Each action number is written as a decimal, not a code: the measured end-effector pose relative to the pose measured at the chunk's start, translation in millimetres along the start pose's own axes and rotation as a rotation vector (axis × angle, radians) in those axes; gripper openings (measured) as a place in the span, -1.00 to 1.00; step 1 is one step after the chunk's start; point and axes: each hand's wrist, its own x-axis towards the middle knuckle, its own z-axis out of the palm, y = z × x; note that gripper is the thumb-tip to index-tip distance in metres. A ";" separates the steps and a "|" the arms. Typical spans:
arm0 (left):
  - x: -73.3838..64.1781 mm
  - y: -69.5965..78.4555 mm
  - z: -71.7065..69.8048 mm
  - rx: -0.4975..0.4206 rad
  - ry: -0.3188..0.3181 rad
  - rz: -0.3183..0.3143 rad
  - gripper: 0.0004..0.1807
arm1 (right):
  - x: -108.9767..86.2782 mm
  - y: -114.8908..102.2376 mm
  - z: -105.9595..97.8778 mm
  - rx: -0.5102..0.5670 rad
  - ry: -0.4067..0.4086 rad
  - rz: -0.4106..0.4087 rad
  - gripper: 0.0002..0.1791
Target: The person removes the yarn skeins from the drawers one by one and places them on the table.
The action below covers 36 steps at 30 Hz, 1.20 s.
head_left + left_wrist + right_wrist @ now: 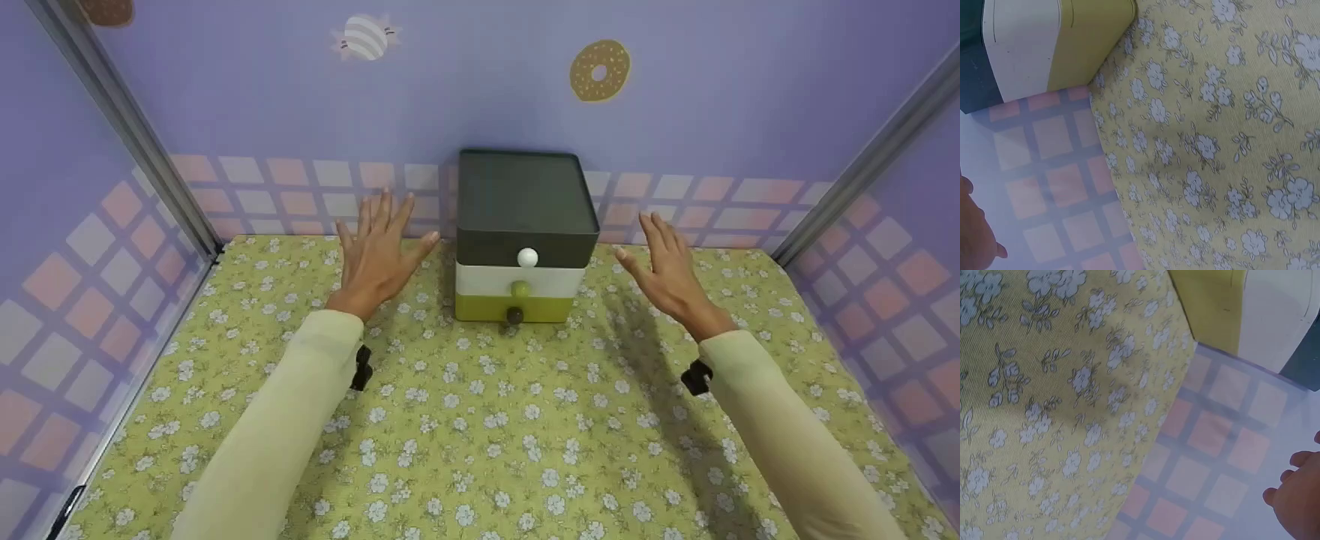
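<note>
A small chest of three stacked drawers [525, 251] stands against the back wall in the head view. Its dark grey top drawer has a white knob [528, 257], the white middle one a green knob [520, 288], and the olive bottom one a dark knob [514, 315]. To its left, my left hand [379, 259] is held with fingers spread, touching nothing. On the other side my right hand [667, 274] hovers, fingers straight and apart from the chest. Both wrist views show a side of the chest and only part of each hand.
A yellow floral cloth [480, 435] covers the table. Purple walls [480, 82] with pink and white squares enclose the back and both sides, with metal posts [135, 127] at the corners. Dark wrist devices [361, 367] sit under both cuffs.
</note>
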 end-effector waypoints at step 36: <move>9.7 46.7 12.6 -0.395 0.039 0.028 -0.21 | -20.8 -51.3 4.5 0.354 0.178 -0.103 -0.33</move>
